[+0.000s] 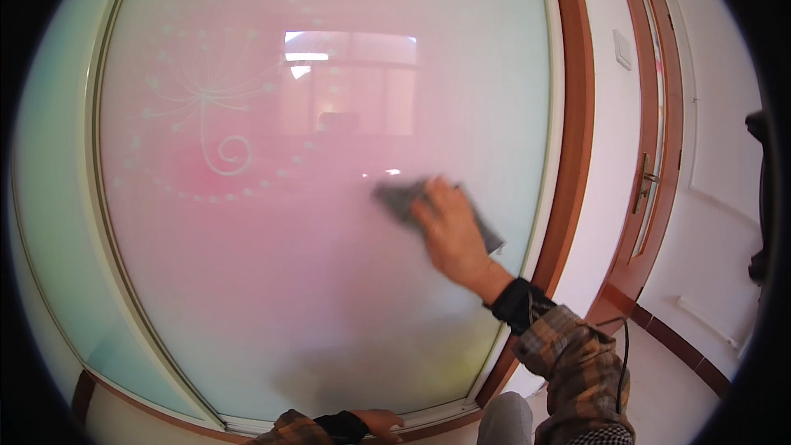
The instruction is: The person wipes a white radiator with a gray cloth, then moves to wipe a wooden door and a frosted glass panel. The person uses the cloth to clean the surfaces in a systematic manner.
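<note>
A dark grey cloth (404, 199) lies against a large glossy pink and pale green glass panel (247, 255). My right hand (452, 231) presses it to the surface right of the middle, fingers closed over the cloth; its edges are slightly blurred. Low down, my left hand (381, 423) rests at the panel's bottom rail (428, 417), its fingers stretched toward the right and partly cut off by the frame. It appears to hold nothing. A pale dandelion-like drawing (204, 97) with a curled stem and dots decorates the panel's upper left.
A silvery upright frame (97, 156) divides this panel from another pale green one at left. Brown wooden trim (577, 115) borders the right side. Beyond it are a white wall with a switch (622, 49) and a brown door (651, 132). My grey-clad knee (507, 422) is near the bottom rail.
</note>
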`<state>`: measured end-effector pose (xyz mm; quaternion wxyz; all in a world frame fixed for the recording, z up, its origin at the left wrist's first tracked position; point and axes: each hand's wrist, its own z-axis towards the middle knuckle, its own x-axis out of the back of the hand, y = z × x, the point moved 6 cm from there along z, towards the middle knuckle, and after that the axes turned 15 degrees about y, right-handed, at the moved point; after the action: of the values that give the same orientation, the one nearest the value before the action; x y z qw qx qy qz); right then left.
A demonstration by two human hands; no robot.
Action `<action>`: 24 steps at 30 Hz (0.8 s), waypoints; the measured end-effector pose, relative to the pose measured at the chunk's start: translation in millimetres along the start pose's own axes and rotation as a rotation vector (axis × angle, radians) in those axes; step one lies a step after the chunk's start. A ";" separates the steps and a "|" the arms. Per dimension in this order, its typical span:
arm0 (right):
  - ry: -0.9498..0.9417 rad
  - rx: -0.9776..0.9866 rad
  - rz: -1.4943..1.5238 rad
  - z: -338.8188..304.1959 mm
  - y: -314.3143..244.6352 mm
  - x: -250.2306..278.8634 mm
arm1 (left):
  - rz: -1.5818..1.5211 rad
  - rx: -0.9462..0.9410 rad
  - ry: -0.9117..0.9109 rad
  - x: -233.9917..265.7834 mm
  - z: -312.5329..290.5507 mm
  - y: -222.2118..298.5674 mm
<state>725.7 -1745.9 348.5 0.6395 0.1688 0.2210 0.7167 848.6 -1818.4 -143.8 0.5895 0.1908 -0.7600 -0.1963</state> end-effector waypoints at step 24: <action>-0.099 -0.052 -0.073 -31.7 96.6 35.8 | 0.082 0.022 0.004 6.0 4.5 -2.1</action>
<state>623.2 -1721.8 371.7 0.6795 0.1794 0.1765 0.6892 842.9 -1823.0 -141.0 0.5965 0.1665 -0.7680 -0.1633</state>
